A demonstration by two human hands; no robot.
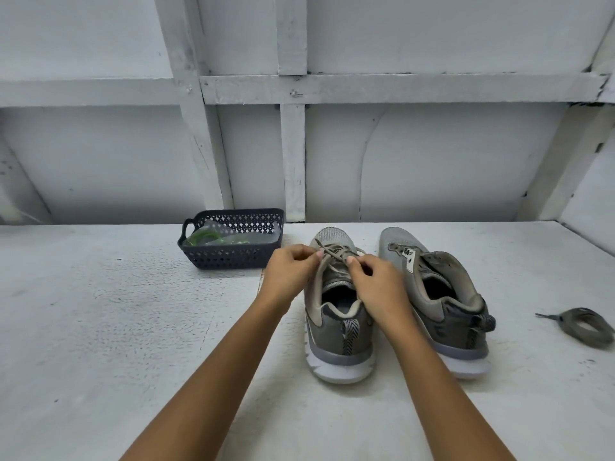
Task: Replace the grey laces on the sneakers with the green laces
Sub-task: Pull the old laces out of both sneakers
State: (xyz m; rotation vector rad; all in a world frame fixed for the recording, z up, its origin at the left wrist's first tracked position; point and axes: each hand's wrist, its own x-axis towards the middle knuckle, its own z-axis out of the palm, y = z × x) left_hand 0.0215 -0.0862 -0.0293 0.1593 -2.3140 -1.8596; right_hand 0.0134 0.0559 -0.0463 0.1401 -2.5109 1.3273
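Pinching: we have the grey lace nipped from both sides, where it crosses near the toe end of the left sneaker.
Left hand: fingers curled, thumb and forefinger pinching the lace's left strand.
Right hand: fingers curled, pinching the right strand.
Left sneaker: upright, heel toward us.
Right sneaker: just beside it, same heading, apart from both hands.
Loose grey lace: coiled on the surface, well to the right of the pair.
Green laces: in clear wrap inside the dark basket, behind and left of the left sneaker.
Surface: white, rough, speckled and scuffed; we see a faint seam running near the left forearm.
Room: white panelled wall rising straight from the surface's far edge, painted battens crossing it, paint chipped at the joints.
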